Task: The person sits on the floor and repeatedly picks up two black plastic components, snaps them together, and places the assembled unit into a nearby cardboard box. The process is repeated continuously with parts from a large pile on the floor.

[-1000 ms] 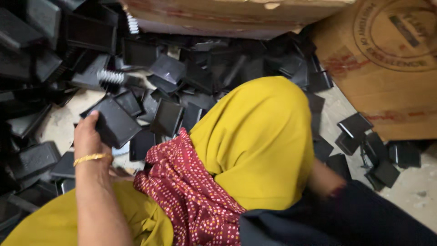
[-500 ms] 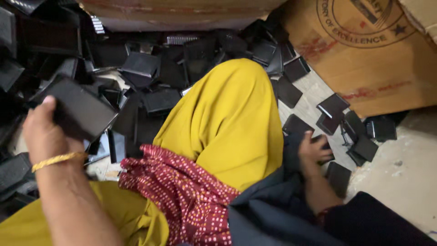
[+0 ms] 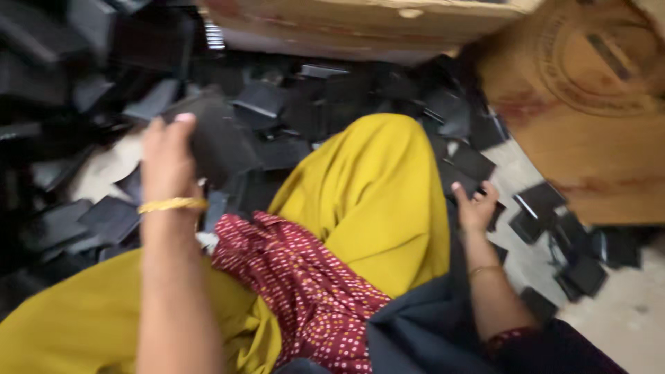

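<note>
Left hand (image 3: 168, 158), gold bangle at the wrist, now lifted higher than a second ago and closed around a flat black rectangular plastic case (image 3: 220, 144), fingers wrapped over its near edge, thumb side hidden; case raised clear of the heap of similar black plastic cases (image 3: 83, 221) spread over the floor to the left and ahead. Blurred by motion, so finer detail of the case not readable. Right hand (image 3: 475, 206) moved out from behind the yellow-clad knee (image 3: 374, 194) and now down at the right side, fingers spread and apart, resting on or just above a loose black case on the pale floor (image 3: 623, 318); actual contact impossible to tell. Nothing clamped there. More black cases scattered near the brown cardboard box (image 3: 596, 118) at the upper right, a second cardboard edge running along the top. Red dotted cloth (image 3: 305, 284) draped across the lap between the two arms. Judged from this: one case picked out on the left, another being sought on the right.
</note>
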